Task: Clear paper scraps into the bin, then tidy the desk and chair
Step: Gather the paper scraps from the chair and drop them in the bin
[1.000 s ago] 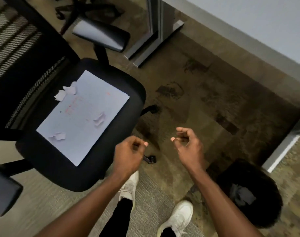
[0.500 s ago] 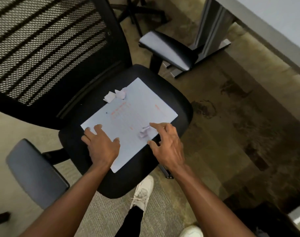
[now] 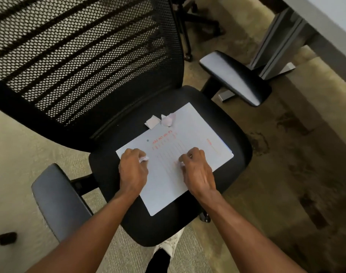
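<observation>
A black mesh office chair (image 3: 237, 146) stands before me with a white sheet of paper (image 3: 197, 138) lying on its seat. My left hand (image 3: 132, 170) rests on the sheet's near left part, fingers curled around a small white paper scrap (image 3: 144, 159). My right hand (image 3: 197, 170) is on the sheet's middle, pinching another small scrap (image 3: 181, 164). Two more crumpled scraps (image 3: 161, 120) lie at the sheet's far corner, near the backrest. The bin is out of view.
The chair's armrests stick out at the left (image 3: 57, 201) and right (image 3: 235, 77). A grey desk (image 3: 326, 32) with a metal leg (image 3: 276, 46) stands at the upper right. Another chair's base (image 3: 197, 18) is behind. My shoe (image 3: 169, 245) shows under the seat.
I turned from the bin toward the chair. Both hands came down on the sheet, and each has closed its fingers on a small scrap. The bin has left the view.
</observation>
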### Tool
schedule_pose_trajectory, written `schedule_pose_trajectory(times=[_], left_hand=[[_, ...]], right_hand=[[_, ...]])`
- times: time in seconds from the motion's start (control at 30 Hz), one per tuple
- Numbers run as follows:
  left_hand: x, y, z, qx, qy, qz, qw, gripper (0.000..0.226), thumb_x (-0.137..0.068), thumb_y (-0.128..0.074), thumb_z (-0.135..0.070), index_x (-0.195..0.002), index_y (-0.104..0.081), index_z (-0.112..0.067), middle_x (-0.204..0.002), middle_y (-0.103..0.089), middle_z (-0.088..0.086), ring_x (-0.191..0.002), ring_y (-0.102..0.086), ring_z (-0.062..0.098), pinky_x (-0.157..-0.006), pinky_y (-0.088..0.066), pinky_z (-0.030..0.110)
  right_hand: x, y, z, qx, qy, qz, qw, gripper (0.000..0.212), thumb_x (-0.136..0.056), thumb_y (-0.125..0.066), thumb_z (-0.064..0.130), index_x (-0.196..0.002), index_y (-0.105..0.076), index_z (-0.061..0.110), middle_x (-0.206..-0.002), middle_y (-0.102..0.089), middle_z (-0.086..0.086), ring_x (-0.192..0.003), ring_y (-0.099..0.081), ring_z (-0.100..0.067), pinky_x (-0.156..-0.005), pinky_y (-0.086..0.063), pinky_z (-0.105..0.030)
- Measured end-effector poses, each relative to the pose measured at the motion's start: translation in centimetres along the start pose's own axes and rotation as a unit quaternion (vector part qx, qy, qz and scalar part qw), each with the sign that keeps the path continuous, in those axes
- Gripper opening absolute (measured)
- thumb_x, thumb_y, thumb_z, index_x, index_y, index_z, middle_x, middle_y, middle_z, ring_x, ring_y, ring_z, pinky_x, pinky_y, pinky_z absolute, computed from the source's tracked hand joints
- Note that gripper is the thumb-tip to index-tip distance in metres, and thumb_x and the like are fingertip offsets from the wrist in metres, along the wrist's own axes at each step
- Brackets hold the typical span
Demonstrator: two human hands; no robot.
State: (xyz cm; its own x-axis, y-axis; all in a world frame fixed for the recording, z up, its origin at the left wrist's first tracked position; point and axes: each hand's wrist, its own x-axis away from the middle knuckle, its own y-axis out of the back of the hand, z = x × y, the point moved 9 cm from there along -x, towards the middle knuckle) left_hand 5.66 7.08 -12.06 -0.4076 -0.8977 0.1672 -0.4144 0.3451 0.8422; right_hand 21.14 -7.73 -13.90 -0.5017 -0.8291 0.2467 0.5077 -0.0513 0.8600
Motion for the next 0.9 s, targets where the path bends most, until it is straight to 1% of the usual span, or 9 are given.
schedule_pose_trajectory(times=[0.17, 0.27, 0.33, 0.43, 0.5, 0.57, 0.7, 0.8, 0.9], left_hand=[[-4.3, 0.4, -2.2, 0.012, -0.063, -0.014, 0.998, 0.012, -0.092, -0.081, -0.011, -0.104, -0.078, -0.011, -0.124, -0.061, 0.003, -0.116, -0.057, 0.018, -0.091, -0.054, 0.030], [-6.9, 0.0, -3.7, -0.013, -0.098, -0.002, 0.995, 0.016, -0.087, -0.087, -0.019, -0.103, -0.084, -0.016, -0.146, -0.054, 0.002, -0.135, -0.047, 0.021, -0.092, -0.051, 0.032], [-8.3, -0.4, -4.2, -0.022, -0.110, 0.014, 0.994, 0.015, -0.085, -0.089, -0.022, -0.099, -0.085, -0.019, -0.157, -0.048, 0.000, -0.142, -0.042, 0.021, -0.093, -0.054, 0.035], [-9.6, -1.3, -4.4, -0.027, -0.126, 0.046, 0.991, 0.011, -0.083, -0.090, -0.023, -0.093, -0.086, -0.020, -0.170, -0.038, 0.001, -0.152, -0.032, 0.022, -0.111, -0.046, 0.038], [-10.3, -1.9, -4.3, -0.020, -0.130, 0.076, 0.988, 0.011, -0.083, -0.090, -0.022, -0.092, -0.086, -0.019, -0.173, -0.035, 0.002, -0.156, -0.029, 0.023, -0.117, -0.037, 0.037], [-10.8, -2.2, -4.1, 0.000, -0.130, 0.097, 0.987, 0.011, -0.083, -0.089, -0.018, -0.093, -0.085, -0.016, -0.167, -0.045, 0.002, -0.150, -0.037, 0.023, -0.114, -0.039, 0.030], [-10.9, -2.7, -3.9, 0.007, -0.136, 0.100, 0.986, 0.010, -0.087, -0.085, -0.015, -0.096, -0.083, -0.014, -0.138, -0.071, -0.002, -0.126, -0.055, 0.023, -0.104, -0.047, 0.033], [-11.0, -2.8, -3.7, -0.007, -0.140, 0.087, 0.986, 0.010, -0.087, -0.085, -0.016, -0.097, -0.083, -0.014, -0.132, -0.071, -0.001, -0.121, -0.056, 0.023, -0.094, -0.036, 0.018], [-11.5, -3.0, -3.3, 0.006, -0.126, 0.078, 0.989, 0.014, -0.087, -0.086, -0.017, -0.099, -0.080, -0.010, -0.123, -0.065, 0.002, -0.118, -0.055, 0.020, -0.097, -0.040, 0.022]], right_hand=[[-3.9, 1.4, 0.5, -0.096, -0.025, -0.002, 0.995, 0.026, -0.105, -0.052, 0.015, -0.132, -0.052, 0.017, -0.125, -0.046, -0.001, -0.090, -0.051, -0.010, -0.088, -0.055, -0.035], [-6.9, 2.4, 1.8, -0.087, -0.012, -0.018, 0.996, 0.039, -0.104, -0.051, 0.007, -0.142, -0.047, 0.015, -0.137, -0.046, -0.013, -0.097, -0.056, -0.025, -0.082, -0.047, -0.037], [-8.6, 2.9, 2.4, -0.094, -0.011, -0.025, 0.995, 0.047, -0.103, -0.054, 0.006, -0.147, -0.042, 0.017, -0.146, -0.041, -0.015, -0.094, -0.057, -0.022, -0.085, -0.052, -0.040], [-10.8, 2.6, 3.0, -0.054, 0.011, -0.027, 0.998, 0.079, -0.093, -0.069, -0.001, -0.157, -0.030, 0.025, -0.158, -0.029, -0.016, -0.112, -0.060, -0.032, -0.100, -0.059, -0.047], [-12.2, 2.1, 3.0, -0.031, 0.008, -0.006, 0.999, 0.095, -0.088, -0.074, -0.003, -0.161, -0.024, 0.034, -0.161, -0.026, -0.016, -0.116, -0.061, -0.036, -0.098, -0.060, -0.050], [-13.6, 1.5, 3.3, 0.012, 0.025, 0.012, 1.000, 0.098, -0.090, -0.077, 0.005, -0.163, -0.020, 0.039, -0.163, -0.025, -0.018, -0.115, -0.062, -0.037, -0.093, -0.061, -0.048], [-14.9, 0.5, 4.3, 0.089, 0.069, 0.039, 0.993, 0.075, -0.098, -0.072, 0.032, -0.161, -0.031, 0.036, -0.160, -0.030, -0.019, -0.121, -0.061, -0.036, -0.091, -0.061, -0.045], [-15.0, 0.5, 4.7, 0.097, 0.070, 0.035, 0.992, 0.061, -0.099, -0.071, 0.029, -0.154, -0.046, 0.027, -0.155, -0.036, -0.018, -0.125, -0.057, -0.036, -0.093, -0.062, -0.044], [-14.5, 0.7, 4.4, 0.085, 0.063, 0.026, 0.994, 0.054, -0.101, -0.069, 0.028, -0.150, -0.050, 0.020, -0.153, -0.038, -0.019, -0.126, -0.055, -0.035, -0.094, -0.060, -0.042]])
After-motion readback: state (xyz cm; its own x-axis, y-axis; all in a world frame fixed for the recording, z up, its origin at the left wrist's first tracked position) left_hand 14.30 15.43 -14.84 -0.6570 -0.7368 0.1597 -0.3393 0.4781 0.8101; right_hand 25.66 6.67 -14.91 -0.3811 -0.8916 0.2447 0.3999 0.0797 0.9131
